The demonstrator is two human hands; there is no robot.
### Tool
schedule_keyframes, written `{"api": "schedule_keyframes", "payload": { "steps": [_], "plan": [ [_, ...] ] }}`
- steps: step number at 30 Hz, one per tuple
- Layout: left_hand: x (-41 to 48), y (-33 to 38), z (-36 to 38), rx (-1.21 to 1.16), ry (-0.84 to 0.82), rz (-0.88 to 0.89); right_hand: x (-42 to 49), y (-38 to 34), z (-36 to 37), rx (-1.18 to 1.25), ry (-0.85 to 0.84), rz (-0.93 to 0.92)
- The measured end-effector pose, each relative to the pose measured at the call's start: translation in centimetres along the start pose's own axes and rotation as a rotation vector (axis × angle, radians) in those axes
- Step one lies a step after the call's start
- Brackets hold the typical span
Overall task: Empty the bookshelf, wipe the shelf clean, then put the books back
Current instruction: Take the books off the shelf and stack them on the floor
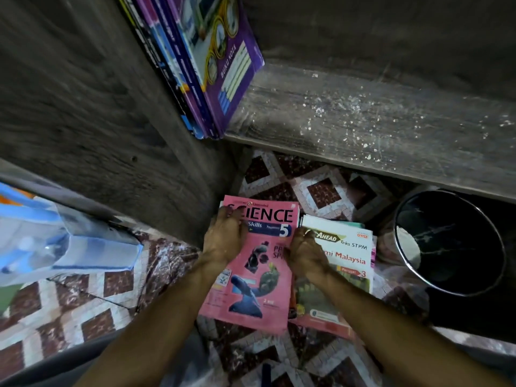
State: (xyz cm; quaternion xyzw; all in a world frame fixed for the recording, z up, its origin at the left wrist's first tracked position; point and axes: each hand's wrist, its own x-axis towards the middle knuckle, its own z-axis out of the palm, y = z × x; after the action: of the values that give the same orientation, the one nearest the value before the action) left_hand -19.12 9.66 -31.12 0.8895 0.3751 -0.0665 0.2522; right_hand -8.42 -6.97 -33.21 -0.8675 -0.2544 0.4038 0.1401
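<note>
On the floor beneath the shelf, the left hand (224,236) curls its fingers over the left edge of a pink Science book (259,289), close to the title. The right hand (305,252) grips the opposite edge, its fingers bent down into the gap beside the cover. Both hands hold the book from the sides, near its top half.

The book lies face up with its long axis running away from the person. Its title end points toward the shelf and its bottom edge lies nearest the person, turned slightly to the left. Page edges of other books show under its top right corner.

Just right of the Science book, touching its edge, lies an Ahead book (346,255), also face up with its title end away, on top of a few more. Further right stands a black bin (449,241) with a shiny rim.

Beyond the Science book, the shelf board (363,115) is grey wood, streaked with dust and white specks. Up and left of the book, a row of books (201,65) leans on the shelf against the side panel (97,107). The floor (321,188) has a red and white diamond pattern. Far left of the Science book lies a blue and white bag (55,241).
</note>
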Motion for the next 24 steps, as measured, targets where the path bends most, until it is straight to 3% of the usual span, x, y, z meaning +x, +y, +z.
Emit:
{"api": "schedule_keyframes", "payload": {
  "steps": [8,13,19,24],
  "plan": [
    [-1.3,4.8,-8.8,-0.187,0.539,0.232,-3.2,-6.7,-9.4,-0.16,0.148,-0.172],
    [-1.8,7.8,-15.1,-0.336,0.821,0.36,-4.9,-12.3,-13.9,-0.031,0.335,-0.369],
    [-2.5,10.3,-19.9,-0.452,0.934,0.378,-6.2,-19.4,-18.6,0.086,0.564,-0.608],
    [-2.4,11.4,-22.3,-0.506,0.964,0.335,-6.6,-23.2,-20.4,0.094,0.639,-0.705]
  ]
}}
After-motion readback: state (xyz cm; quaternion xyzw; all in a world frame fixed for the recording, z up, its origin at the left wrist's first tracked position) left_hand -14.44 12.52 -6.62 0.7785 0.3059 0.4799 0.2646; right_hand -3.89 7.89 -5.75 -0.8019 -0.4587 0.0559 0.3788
